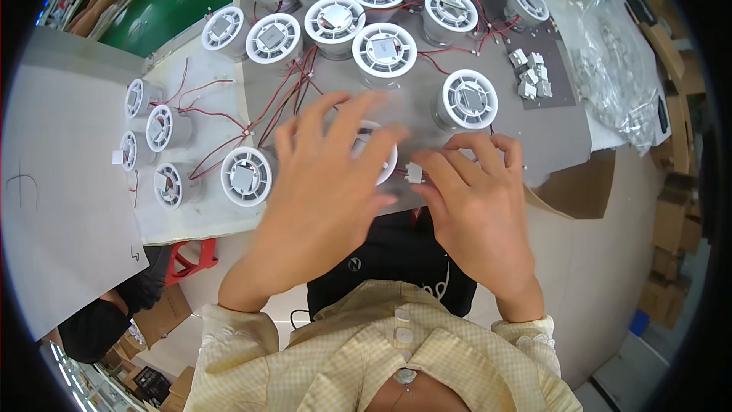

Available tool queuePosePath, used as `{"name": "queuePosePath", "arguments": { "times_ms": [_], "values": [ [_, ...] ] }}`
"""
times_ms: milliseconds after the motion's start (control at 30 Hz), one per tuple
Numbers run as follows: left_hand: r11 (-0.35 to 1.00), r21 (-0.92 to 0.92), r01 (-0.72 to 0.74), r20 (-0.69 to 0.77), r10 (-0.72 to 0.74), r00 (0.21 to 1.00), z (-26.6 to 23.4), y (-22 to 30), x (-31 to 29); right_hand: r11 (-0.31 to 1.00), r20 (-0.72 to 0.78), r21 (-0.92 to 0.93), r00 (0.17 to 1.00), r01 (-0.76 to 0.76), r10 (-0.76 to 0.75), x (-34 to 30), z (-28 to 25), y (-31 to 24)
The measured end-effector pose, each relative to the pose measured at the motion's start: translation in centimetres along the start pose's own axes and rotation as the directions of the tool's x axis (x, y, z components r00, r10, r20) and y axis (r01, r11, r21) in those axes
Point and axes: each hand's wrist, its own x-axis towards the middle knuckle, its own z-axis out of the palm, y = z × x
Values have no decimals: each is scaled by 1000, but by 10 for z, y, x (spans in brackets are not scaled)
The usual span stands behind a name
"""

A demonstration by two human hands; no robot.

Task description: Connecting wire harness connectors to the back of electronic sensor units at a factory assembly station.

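Observation:
My left hand [316, 183], its fingers spread and slightly blurred, is over a white round housing [387, 154] with a spoked rim. The hand hides most of that housing. To its right, my right hand [480, 198] pinches a small white connector [414, 173] between thumb and forefinger, with a short bit of red wire beside it. Another spoked housing [468, 99] stands just beyond the right hand, a small square grey-white block on its face. Left of my left hand, a similar housing [246, 176] lies tilted near the table's front edge.
Several more spoked housings [384, 49] with red wires [293, 95] fill the far part of the table. Others lie at the left. Small grey-white blocks [531, 75] are heaped at the right, beside a clear plastic bag [616, 61]. An open cardboard box [576, 187] is below the right edge.

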Motion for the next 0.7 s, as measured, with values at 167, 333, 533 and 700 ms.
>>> {"name": "queuePosePath", "arguments": {
  "times_ms": [167, 333, 533, 700],
  "values": [
    [977, -161, 141, 81, -130, 988, -6, -10, -6, 993, -73, 112, 997, 19, -11, -1, 12, 3],
    [856, -459, 238, 50, -243, 969, 6, -17, -16, 935, -216, 347, 976, 69, 8, 0, 18, 16],
    [799, -555, 231, 20, -265, 964, 17, -23, -18, 885, -208, 456, 978, 95, 2, 1, 23, 20],
    [773, -586, 242, 27, -280, 960, 17, -24, -18, 866, -192, 482, 981, 131, -42, 5, 23, 24]
  ]
}}
